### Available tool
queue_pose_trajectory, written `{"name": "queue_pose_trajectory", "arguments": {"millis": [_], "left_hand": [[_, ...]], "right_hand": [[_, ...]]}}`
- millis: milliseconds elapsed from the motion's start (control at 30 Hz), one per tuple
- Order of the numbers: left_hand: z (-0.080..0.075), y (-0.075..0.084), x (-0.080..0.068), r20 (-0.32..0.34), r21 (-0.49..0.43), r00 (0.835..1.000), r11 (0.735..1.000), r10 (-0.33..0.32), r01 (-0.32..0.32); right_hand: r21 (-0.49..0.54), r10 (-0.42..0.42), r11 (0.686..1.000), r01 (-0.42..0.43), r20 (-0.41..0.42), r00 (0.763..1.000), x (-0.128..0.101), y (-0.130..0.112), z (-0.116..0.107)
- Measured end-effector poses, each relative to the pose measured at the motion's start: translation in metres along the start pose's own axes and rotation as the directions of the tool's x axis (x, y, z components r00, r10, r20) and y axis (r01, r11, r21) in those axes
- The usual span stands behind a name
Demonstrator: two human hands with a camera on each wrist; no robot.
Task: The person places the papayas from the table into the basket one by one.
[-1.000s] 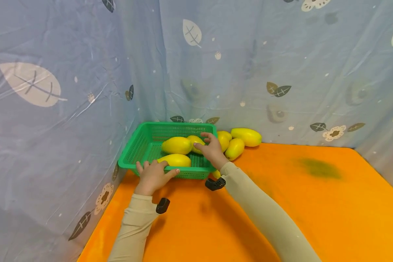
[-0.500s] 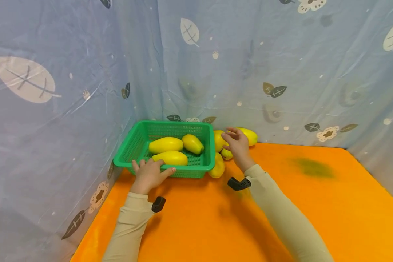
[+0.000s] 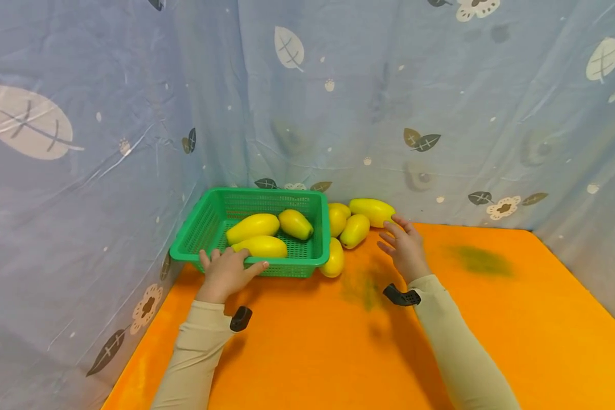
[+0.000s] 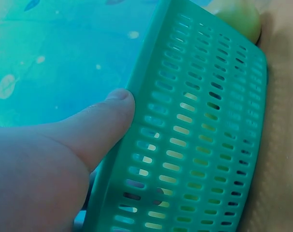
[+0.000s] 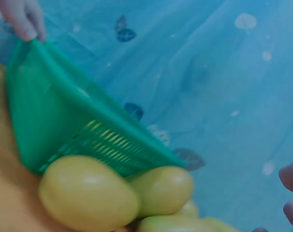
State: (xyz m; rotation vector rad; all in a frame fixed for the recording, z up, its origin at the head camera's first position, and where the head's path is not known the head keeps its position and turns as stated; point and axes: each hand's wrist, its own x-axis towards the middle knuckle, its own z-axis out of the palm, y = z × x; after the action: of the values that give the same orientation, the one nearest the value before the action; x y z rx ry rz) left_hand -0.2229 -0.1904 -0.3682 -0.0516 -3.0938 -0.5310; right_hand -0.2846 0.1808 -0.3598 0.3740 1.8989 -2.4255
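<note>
My left hand (image 3: 224, 276) grips the front rim of a green plastic basket (image 3: 297, 269), fingers over the edge and the thumb (image 4: 105, 113) along the rim in the left wrist view. Three yellow, oblong, papaya-like fruits lie inside: one at the back left (image 3: 253, 228), one at the right (image 3: 295, 224), one at the front (image 3: 263, 247). My right hand (image 3: 409, 250) hovers with spread fingers and holds nothing, right of a long yellow fruit (image 3: 370, 211). Only its fingertips (image 5: 292, 176) show at the right edge of the right wrist view.
Several more yellow fruits cluster against the basket's right side, including a nearer one (image 3: 333, 259) and a middle one (image 3: 355, 231). An orange cloth (image 3: 307, 341) covers the table. Blue leaf-print curtains (image 3: 369, 114) stand behind and at both sides.
My right hand has withdrawn from the basket and moved right past the outside fruits. The right-hand fruit in the basket now lies apart from the back one. The left hand stays on the rim.
</note>
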Motion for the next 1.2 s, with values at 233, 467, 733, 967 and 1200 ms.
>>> {"name": "queue_pose_trajectory", "arguments": {"millis": [233,467,733,967,1200], "left_hand": [[-0.001,0.0,-0.002,0.001,0.006,1.0,1.0,0.005,-0.005],[0.0,0.0,-0.003,-0.012,0.008,1.0,1.0,0.003,-0.003],[0.001,0.002,-0.001,-0.011,0.011,1.0,1.0,0.002,-0.002],[0.001,0.002,-0.001,-0.021,0.002,1.0,1.0,0.011,-0.011],[0.001,0.001,-0.003,-0.027,0.004,1.0,1.0,0.012,-0.012]], "right_hand": [[-0.148,0.074,0.987,-0.059,0.097,0.993,0.007,0.038,0.012],[-0.318,0.122,0.946,-0.063,0.169,0.978,0.007,0.064,0.038],[-0.38,0.101,0.925,-0.023,0.187,0.977,0.005,0.073,0.055],[-0.381,0.075,0.924,-0.002,0.177,0.981,0.008,0.074,0.06],[-0.382,0.08,0.924,0.003,0.199,0.977,0.007,0.075,0.052]]}}
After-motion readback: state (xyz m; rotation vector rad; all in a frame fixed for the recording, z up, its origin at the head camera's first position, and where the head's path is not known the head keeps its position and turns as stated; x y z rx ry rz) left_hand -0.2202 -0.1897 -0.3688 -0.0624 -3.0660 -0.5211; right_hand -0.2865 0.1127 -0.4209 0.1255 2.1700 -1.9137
